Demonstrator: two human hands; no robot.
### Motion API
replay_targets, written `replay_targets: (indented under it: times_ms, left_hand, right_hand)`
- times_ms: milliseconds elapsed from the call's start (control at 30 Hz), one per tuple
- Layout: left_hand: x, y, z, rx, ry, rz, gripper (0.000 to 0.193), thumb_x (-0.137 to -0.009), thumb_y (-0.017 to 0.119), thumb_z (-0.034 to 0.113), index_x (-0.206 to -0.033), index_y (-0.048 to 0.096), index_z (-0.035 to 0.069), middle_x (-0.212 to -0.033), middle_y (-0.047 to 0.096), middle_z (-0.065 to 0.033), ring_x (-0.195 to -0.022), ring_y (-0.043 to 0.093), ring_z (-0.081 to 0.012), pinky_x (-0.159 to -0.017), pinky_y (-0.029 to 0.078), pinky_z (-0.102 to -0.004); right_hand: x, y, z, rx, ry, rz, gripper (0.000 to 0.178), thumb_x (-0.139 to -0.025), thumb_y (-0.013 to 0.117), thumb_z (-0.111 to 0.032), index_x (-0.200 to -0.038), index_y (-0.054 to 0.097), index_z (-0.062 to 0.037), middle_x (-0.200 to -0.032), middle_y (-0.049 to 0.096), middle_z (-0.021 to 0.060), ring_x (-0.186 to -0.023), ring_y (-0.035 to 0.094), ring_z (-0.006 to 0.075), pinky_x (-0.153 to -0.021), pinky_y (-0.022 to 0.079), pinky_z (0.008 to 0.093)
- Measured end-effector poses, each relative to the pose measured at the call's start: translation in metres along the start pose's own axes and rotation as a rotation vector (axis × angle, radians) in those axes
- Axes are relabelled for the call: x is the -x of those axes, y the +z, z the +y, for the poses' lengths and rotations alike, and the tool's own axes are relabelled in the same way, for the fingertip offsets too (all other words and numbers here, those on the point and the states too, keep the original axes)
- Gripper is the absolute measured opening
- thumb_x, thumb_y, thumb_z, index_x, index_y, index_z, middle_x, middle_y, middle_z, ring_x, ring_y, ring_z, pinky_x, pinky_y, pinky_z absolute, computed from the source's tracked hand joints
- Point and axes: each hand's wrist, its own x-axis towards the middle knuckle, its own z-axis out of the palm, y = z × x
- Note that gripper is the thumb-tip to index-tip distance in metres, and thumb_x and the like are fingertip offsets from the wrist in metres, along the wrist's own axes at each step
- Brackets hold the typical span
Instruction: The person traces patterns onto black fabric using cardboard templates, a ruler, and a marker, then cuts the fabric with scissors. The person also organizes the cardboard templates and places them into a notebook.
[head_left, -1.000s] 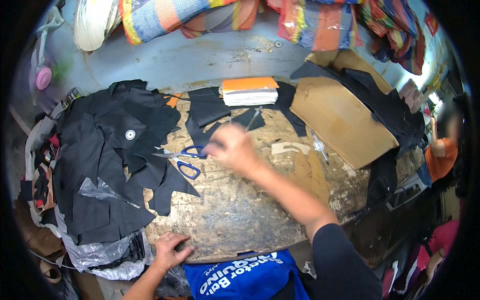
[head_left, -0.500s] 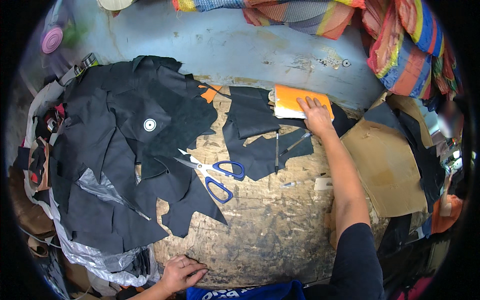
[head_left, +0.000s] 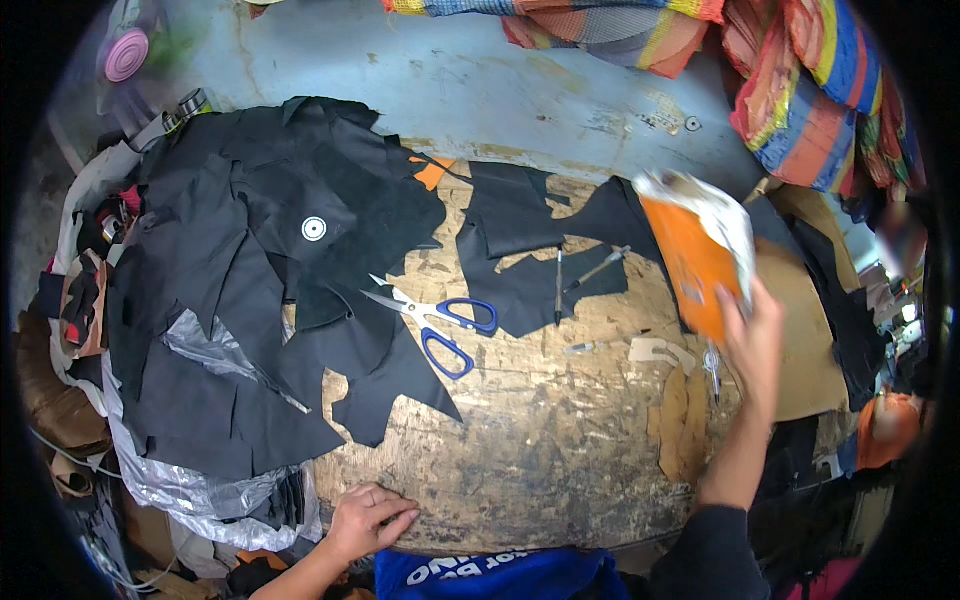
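My right hand [head_left: 752,335] grips an orange-covered notebook [head_left: 690,262] by its lower end, thumb across the cover. The notebook is held tilted above the right side of the wooden worktable [head_left: 540,440], its white page edges showing. At the table's near edge rests my left hand [head_left: 368,520], fingers loosely bent and holding nothing. Blue-handled scissors [head_left: 432,322] lie with blades apart, their tips over black leather pieces [head_left: 250,240]. Two pens, one dark [head_left: 559,288] and one silver [head_left: 600,268], rest on a black leather scrap to the right of the scissors.
Cut brown pattern pieces [head_left: 683,425] and a compass-like metal tool [head_left: 713,372] lie at the right. Beyond them stands a cardboard box [head_left: 810,350]. A pale blue wall [head_left: 450,95] bounds the far side, with striped woven fabric [head_left: 800,110] hanging at upper right.
My right hand has lifted the orange notebook off the far side of the table and brought it right and nearer, tilting it upright. My left hand stays at the near edge.
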Motion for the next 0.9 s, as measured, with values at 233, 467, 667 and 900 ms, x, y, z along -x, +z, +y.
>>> replay_targets:
  times_ms: [233,467,667,900]
  left_hand:
    - [0.001,0.002,0.002,0.019,0.004,0.047,0.011,-0.069,0.076,0.011,-0.079,0.072,0.009,-0.070,0.064,-0.0037,-0.063,0.060,-0.0207,-0.059,0.047,-0.0320]
    - [0.003,0.005,-0.001,0.021,0.060,0.103,0.011,-0.071,0.076,0.013,-0.080,0.071,0.009,-0.074,0.066,-0.0049,-0.068,0.063,-0.0207,-0.063,0.049,-0.0328]
    - [0.008,0.005,-0.003,0.014,0.036,0.093,0.010,-0.073,0.074,0.015,-0.081,0.071,0.009,-0.076,0.066,-0.0053,-0.070,0.063,-0.0225,-0.065,0.050,-0.0332]
    - [0.006,0.007,-0.002,-0.016,0.042,0.103,0.012,-0.073,0.075,0.016,-0.083,0.072,0.010,-0.077,0.067,-0.0046,-0.072,0.064,-0.0216,-0.067,0.051,-0.0328]
  right_hand:
    - [0.178,-0.128,-0.023,0.821,0.453,-0.189,0.032,-0.072,0.062,0.001,-0.103,0.066,-0.0041,-0.079,0.060,0.0266,-0.080,0.059,0.0440,-0.069,0.048,0.0486]
    - [0.240,-0.076,0.084,1.270,0.763,-0.141,0.018,-0.087,0.050,-0.008,-0.100,0.061,-0.0034,-0.089,0.064,0.0157,-0.077,0.066,0.0357,-0.060,0.054,0.0445]
    - [0.229,-0.037,0.119,1.410,0.736,-0.042,0.022,-0.085,0.051,-0.010,-0.103,0.061,-0.0027,-0.097,0.064,0.0110,-0.072,0.065,0.0339,-0.056,0.055,0.0397]
    - [0.225,-0.031,0.112,1.419,0.794,-0.018,0.026,-0.085,0.053,-0.013,-0.108,0.061,-0.0051,-0.106,0.063,0.0128,-0.076,0.064,0.0320,-0.057,0.054,0.0388]
